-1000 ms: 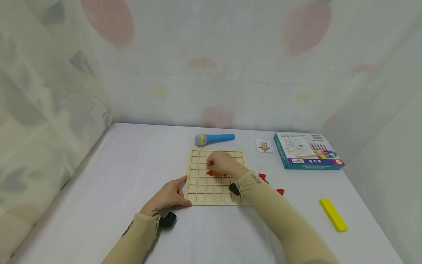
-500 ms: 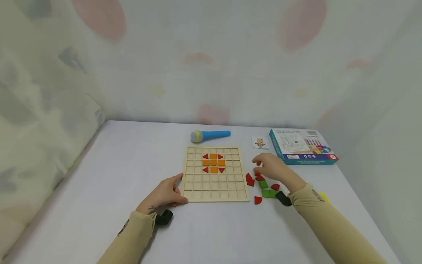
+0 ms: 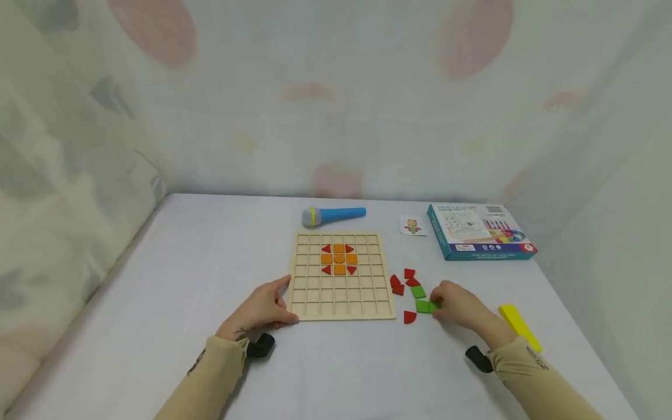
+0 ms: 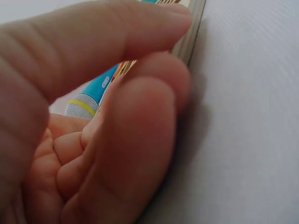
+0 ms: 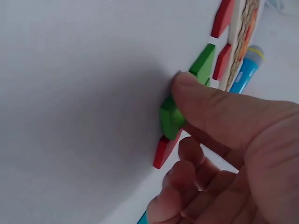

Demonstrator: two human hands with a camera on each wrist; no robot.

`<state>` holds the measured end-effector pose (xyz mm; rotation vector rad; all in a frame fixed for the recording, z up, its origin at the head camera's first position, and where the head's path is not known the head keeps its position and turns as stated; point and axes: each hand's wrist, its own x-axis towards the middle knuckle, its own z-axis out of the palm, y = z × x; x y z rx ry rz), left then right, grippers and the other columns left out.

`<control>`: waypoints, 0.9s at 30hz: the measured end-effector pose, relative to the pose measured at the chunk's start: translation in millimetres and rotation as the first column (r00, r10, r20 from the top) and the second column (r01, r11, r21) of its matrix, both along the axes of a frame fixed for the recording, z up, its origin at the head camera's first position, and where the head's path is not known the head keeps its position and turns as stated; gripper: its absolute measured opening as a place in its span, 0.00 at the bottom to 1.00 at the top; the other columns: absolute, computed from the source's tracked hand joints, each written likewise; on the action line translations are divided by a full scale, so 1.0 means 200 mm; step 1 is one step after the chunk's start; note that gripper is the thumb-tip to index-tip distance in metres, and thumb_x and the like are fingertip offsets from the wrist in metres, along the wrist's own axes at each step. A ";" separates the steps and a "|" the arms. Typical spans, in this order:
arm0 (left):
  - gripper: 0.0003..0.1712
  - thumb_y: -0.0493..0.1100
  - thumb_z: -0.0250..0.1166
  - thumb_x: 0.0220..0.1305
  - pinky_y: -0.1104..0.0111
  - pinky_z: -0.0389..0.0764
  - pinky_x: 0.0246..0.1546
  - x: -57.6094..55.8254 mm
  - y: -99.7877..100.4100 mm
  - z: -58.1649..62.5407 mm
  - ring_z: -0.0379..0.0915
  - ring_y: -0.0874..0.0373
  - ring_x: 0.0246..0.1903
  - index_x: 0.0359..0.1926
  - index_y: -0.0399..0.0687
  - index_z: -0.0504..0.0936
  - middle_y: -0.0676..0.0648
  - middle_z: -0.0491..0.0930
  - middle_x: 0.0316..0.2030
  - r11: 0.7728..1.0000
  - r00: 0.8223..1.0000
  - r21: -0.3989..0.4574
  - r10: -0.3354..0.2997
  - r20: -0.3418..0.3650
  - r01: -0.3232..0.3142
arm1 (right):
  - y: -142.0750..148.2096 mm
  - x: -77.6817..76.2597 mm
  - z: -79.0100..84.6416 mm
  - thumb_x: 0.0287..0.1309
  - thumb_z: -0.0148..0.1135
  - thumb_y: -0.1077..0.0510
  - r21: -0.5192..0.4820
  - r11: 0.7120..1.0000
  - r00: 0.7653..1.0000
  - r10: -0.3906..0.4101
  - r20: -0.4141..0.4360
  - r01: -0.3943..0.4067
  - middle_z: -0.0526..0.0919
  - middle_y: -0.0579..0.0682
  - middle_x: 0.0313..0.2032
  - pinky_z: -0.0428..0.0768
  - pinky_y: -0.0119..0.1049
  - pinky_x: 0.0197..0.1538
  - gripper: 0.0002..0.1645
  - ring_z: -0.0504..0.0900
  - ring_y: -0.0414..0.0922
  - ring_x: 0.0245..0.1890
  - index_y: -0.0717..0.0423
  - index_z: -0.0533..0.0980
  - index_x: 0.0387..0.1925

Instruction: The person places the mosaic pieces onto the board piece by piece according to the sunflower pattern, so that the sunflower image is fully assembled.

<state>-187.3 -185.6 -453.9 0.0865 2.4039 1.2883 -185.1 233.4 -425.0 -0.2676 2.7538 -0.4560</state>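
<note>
A wooden grid board (image 3: pixel 343 298) lies on the white table. At its middle sit an orange circle (image 3: pixel 339 258), several orange squares (image 3: pixel 339 269) and several red triangles (image 3: pixel 326 270). My left hand (image 3: pixel 265 304) rests at the board's lower left, with index finger and thumb touching its edge. To the right of the board, my right hand (image 3: pixel 462 306) pinches a green square tile (image 5: pixel 173 119) low over the table. Close by lie another green square (image 3: pixel 422 306), a third green square (image 3: pixel 417 291) and a red piece (image 5: pixel 166 151), which the hand hides in the head view.
Several red pieces (image 3: pixel 410 317) lie loose beside the board. Behind stand a blue toy microphone (image 3: pixel 336 215), a small pattern card (image 3: pixel 412 226) and a boxed toy set (image 3: pixel 483 231). A yellow bar (image 3: pixel 520 326) lies at the right, beside the right forearm.
My right hand has gone from over the board to the loose pieces on the right, then down towards me onto a green tile. The left hand has stayed at the board's edge.
</note>
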 end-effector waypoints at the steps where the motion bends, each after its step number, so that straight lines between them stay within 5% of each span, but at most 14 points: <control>1: 0.63 0.43 0.78 0.37 0.70 0.71 0.16 0.00 0.00 0.00 0.69 0.59 0.13 0.72 0.46 0.50 0.46 0.76 0.19 1.000 1.000 0.005 -0.001 -0.003 0.001 | 0.00 0.00 0.00 0.43 0.72 0.59 -0.007 1.000 1.000 -0.004 0.003 0.004 0.75 0.46 0.30 0.77 0.41 0.43 0.14 0.71 0.43 0.33 0.54 0.79 0.35; 5: 0.62 0.42 0.78 0.37 0.69 0.71 0.16 0.01 0.00 0.00 0.69 0.59 0.13 0.71 0.46 0.50 0.46 0.75 0.19 1.000 1.000 0.014 -0.006 -0.010 0.006 | -0.01 0.00 0.05 0.42 0.72 0.61 -0.076 0.997 0.999 0.004 0.036 -0.002 0.71 0.47 0.24 0.73 0.36 0.35 0.13 0.70 0.44 0.30 0.54 0.73 0.27; 10: 0.62 0.42 0.78 0.37 0.69 0.70 0.16 0.01 0.00 0.00 0.69 0.60 0.13 0.71 0.45 0.50 0.47 0.75 0.19 1.000 1.000 0.004 -0.007 -0.024 0.007 | -0.08 -0.06 0.13 0.48 0.68 0.62 -0.263 0.964 0.998 -0.031 0.051 0.043 0.72 0.50 0.22 0.70 0.34 0.28 0.09 0.70 0.44 0.24 0.56 0.76 0.31; 16: 0.63 0.42 0.78 0.36 0.70 0.70 0.16 0.01 -0.01 -0.01 0.69 0.60 0.13 0.71 0.44 0.50 0.46 0.75 0.19 1.000 1.000 0.007 0.003 -0.022 -0.002 | -0.38 -0.15 0.14 0.53 0.65 0.58 -0.482 0.850 0.977 -0.184 0.105 0.212 0.76 0.51 0.21 0.69 0.32 0.22 0.09 0.72 0.43 0.19 0.56 0.79 0.36; 21: 0.63 0.43 0.78 0.36 0.70 0.70 0.15 0.01 -0.01 -0.01 0.69 0.59 0.13 0.71 0.42 0.51 0.47 0.76 0.19 1.000 0.999 -0.001 -0.012 -0.032 0.012 | -0.65 -0.20 0.05 0.51 0.66 0.61 -0.599 0.746 0.956 -0.246 0.158 0.291 0.78 0.51 0.19 0.74 0.29 0.22 0.08 0.75 0.41 0.16 0.60 0.78 0.33; 27: 0.63 0.43 0.78 0.36 0.70 0.70 0.16 0.01 -0.01 -0.02 0.69 0.60 0.13 0.71 0.42 0.50 0.47 0.76 0.18 0.999 0.999 0.030 -0.023 -0.021 0.024 | -0.81 -0.24 -0.06 0.50 0.67 0.62 -0.637 0.694 0.940 -0.292 0.177 0.336 0.76 0.50 0.14 0.74 0.27 0.19 0.09 0.74 0.40 0.12 0.61 0.75 0.30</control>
